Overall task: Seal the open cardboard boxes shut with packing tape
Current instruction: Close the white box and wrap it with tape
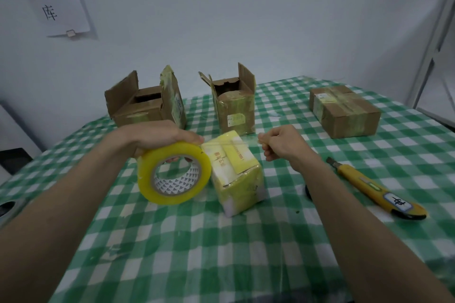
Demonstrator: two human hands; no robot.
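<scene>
2 open cardboard boxes point(145, 103) point(232, 103), contents unclear; 1 taped box point(344, 110). Left hand point(157, 136) grips tape roll point(173, 174); right hand point(283, 142) pinches its strip point(231, 144) over a small box point(236, 177).

Left hand point(157, 136): fingers curled over tape roll point(173, 172), forearm extended forward. Right hand point(280, 142): fingertips pinching free tape end point(261, 140), forearm angled inward, wrist straight.

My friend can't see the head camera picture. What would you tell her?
A left hand holds a yellow tape roll while the right hand pulls its strip over a small yellow box; behind stand two open cardboard boxes.
</scene>
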